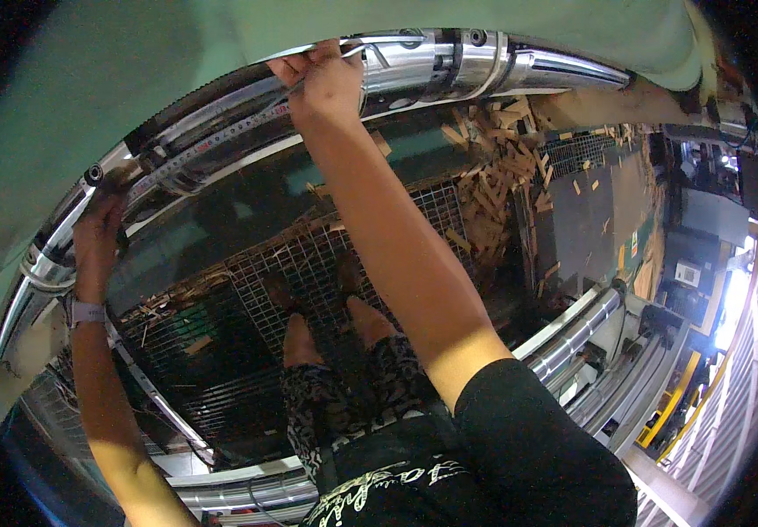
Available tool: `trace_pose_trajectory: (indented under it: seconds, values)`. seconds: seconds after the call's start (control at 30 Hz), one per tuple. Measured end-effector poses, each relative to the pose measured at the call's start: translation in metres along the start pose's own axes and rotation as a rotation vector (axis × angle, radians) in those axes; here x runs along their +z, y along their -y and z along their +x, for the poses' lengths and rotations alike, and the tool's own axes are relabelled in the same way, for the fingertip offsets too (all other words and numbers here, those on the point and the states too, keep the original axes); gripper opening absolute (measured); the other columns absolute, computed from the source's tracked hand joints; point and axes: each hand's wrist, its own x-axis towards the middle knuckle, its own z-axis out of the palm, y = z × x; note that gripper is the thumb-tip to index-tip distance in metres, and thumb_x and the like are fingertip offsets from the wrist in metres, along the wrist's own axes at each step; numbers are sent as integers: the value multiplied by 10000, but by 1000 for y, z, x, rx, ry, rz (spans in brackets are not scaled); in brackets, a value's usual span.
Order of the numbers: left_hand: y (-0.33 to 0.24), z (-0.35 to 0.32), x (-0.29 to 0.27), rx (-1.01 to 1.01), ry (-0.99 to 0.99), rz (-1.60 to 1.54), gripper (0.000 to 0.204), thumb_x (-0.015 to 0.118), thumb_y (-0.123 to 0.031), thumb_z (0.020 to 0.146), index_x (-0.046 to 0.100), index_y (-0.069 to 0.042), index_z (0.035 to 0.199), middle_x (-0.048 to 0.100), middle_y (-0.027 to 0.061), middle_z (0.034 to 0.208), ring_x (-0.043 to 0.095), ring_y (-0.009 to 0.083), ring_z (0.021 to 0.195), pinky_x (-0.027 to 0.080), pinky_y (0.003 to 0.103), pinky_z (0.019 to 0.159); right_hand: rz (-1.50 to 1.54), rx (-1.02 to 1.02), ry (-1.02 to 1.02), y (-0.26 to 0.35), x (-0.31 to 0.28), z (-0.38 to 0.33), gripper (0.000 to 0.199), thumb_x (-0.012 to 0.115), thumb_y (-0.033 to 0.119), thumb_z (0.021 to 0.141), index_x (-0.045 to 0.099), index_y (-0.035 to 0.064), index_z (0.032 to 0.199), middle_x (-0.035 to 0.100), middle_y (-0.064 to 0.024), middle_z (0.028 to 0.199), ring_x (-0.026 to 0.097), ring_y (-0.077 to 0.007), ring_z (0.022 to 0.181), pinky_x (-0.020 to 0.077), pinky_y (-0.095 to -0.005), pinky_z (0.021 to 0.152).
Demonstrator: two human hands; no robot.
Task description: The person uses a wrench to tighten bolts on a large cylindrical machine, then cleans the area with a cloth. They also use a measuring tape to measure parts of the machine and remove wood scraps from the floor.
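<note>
Both my hands stretch a thin metal measuring tape [221, 132] along the long polished steel roller [449, 61], left hand [98, 233] fingers and right hand [326, 83] fingers each pinching an end.

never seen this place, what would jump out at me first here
The long shiny metal roller curving across the top, with both hands on it: the right hand near its middle and the left hand at its left end, a measuring tape stretched between them. Below, the person's feet stand on a metal grate, with a heap of wood scraps to the upper right.
</note>
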Motion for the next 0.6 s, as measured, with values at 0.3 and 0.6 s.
trace_pose_trajectory:
  seconds: [0.3,0.6]
  values:
    - [4,-2,3,54,-63,83,205,529,-204,827,583,-27,915,591,163,856,568,320,769,435,346,670,-208,49,122,21,-62,-31,214,434,241,889,396,31,896,538,-121,683,568,-273,582,515,-421,570]
    - [17,-3,5,117,-128,126,208,548,-207,816,585,-16,888,604,134,892,587,262,775,449,318,680,-821,59,104,105,-145,-47,228,446,247,887,432,32,811,482,-79,571,470,-171,390,430,-275,359]
